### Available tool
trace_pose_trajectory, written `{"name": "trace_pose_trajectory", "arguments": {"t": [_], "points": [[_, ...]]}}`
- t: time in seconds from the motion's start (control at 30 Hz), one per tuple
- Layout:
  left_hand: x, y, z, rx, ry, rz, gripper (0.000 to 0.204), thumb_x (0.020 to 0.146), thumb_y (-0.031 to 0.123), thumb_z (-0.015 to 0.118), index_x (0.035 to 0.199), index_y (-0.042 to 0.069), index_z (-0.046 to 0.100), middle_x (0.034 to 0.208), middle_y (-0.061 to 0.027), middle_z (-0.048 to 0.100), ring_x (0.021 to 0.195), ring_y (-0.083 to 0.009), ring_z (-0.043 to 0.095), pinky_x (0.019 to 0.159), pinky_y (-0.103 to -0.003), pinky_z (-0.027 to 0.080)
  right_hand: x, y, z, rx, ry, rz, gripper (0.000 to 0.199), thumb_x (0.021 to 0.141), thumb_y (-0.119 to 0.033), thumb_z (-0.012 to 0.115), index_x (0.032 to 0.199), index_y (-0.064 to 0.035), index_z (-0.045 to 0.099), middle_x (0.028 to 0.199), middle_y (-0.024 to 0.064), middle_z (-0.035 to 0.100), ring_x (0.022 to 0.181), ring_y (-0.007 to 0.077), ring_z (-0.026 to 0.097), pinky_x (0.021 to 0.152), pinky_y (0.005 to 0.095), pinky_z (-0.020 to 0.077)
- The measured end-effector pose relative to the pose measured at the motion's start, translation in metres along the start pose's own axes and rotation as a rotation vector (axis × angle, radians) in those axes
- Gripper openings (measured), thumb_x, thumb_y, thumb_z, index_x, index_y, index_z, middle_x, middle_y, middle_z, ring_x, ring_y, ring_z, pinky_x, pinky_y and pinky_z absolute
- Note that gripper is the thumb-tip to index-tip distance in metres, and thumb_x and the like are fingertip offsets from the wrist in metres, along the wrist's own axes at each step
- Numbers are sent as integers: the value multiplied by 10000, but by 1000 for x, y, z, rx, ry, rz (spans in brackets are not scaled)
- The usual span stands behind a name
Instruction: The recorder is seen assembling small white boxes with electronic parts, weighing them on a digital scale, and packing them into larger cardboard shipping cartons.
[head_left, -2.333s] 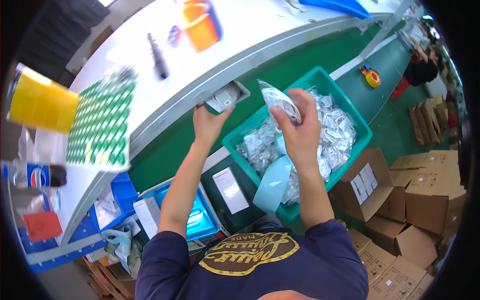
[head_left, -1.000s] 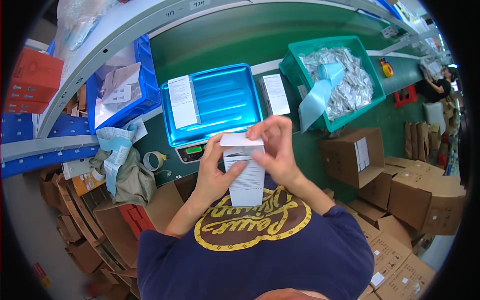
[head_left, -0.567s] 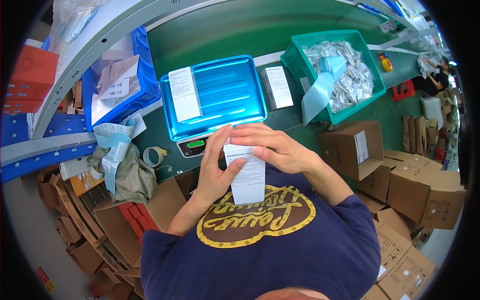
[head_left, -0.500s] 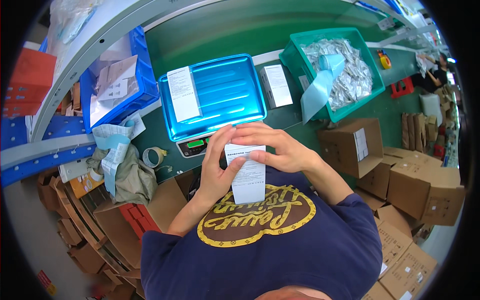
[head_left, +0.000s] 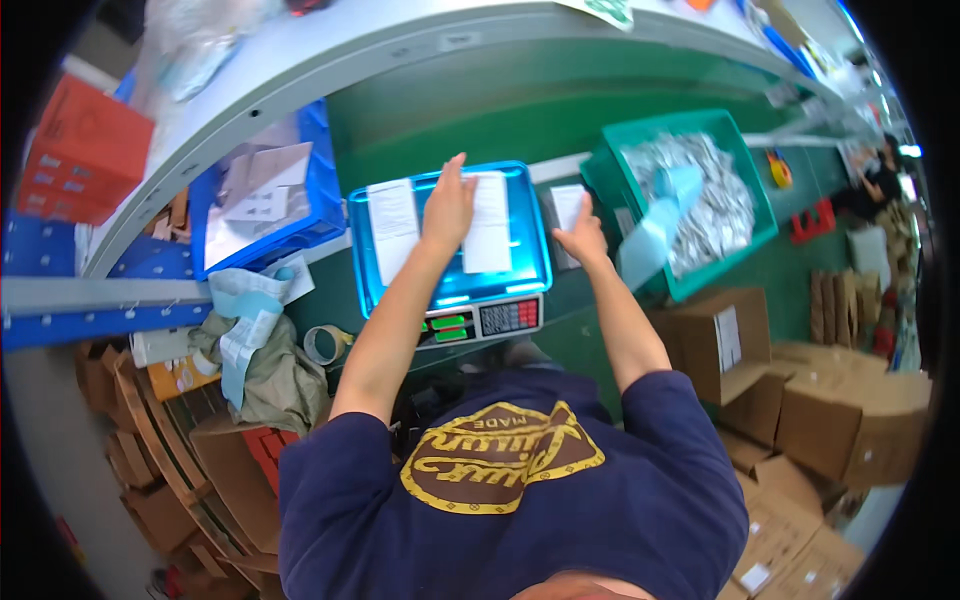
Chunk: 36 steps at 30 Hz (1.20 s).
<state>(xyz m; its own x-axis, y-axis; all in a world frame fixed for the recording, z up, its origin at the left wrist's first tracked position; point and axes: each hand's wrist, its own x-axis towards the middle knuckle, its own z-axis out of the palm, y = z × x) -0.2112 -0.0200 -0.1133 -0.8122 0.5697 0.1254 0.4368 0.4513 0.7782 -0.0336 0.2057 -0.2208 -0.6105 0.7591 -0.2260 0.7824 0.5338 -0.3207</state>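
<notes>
Two white printed small boxes lie on the blue pan of a weighing scale (head_left: 452,283), a left box (head_left: 394,228) and a right box (head_left: 487,240). My left hand (head_left: 449,208) hovers over the pan between them, fingers stretched out and nothing held; it is close to the right box's edge. To the right of the scale stands another white-topped box (head_left: 566,206). At this box's near right side is my right hand (head_left: 586,238), thumb and fingers apart around its corner. I cannot tell how firmly it touches.
A green bin (head_left: 655,270) of silvery packets, with a light blue strip over it, stands right. At left are a blue bin (head_left: 325,205), a tape roll (head_left: 323,345) and crumpled cloth (head_left: 285,385). A shelf beam (head_left: 370,60) crosses above; cardboard boxes (head_left: 815,400) stack right.
The box held between both hands at my chest now lies on the scale pan. My hands have separated and reached forward, the right one to the box beside the scale. The view has shifted.
</notes>
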Motion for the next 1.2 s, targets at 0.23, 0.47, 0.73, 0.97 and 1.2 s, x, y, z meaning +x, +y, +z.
{"name": "trace_pose_trajectory", "arguments": {"t": [0.23,0.47,0.73,0.97,1.2], "points": [[-45,-42,-78,219,305,34,537,959,246,581,1415,14,416,1436,-220,445,1389,-355,361,1142,-390,285,-85,-60,-89,309,313,-281,956,768,-473,731,1512,-117,248,1249,191,552,1024,396,626,815,495,521],[-27,-95,-71,80,121,70,400,957,205,575,1332,68,537,1348,-172,531,1285,-333,477,1088,-399,357,-107,-119,-38,224,151,-299,847,833,-480,691,1482,-71,333,1094,254,534,991,388,553,869,474,467],[-37,-89,-81,349,251,47,332,945,198,611,1214,6,586,1199,-180,588,1156,-308,541,1019,-393,404,-119,-127,-27,635,163,-400,639,911,-339,618,1454,-89,393,1135,223,570,1012,368,556,879,439,463],[-76,65,-11,-170,247,94,279,968,158,574,1203,8,571,1137,-119,619,1077,-238,589,1000,-361,433,-127,63,-158,987,229,139,242,969,-262,571,1117,-92,658,680,49,611,590,125,608,556,298,489],[-40,140,239,-261,-310,-100,599,929,336,654,1350,-16,413,1342,-212,505,1233,-286,507,1054,-384,387,-12,164,-155,496,368,38,538,840,-394,704,1255,-82,562,1029,163,642,910,285,634,804,403,506]]}}
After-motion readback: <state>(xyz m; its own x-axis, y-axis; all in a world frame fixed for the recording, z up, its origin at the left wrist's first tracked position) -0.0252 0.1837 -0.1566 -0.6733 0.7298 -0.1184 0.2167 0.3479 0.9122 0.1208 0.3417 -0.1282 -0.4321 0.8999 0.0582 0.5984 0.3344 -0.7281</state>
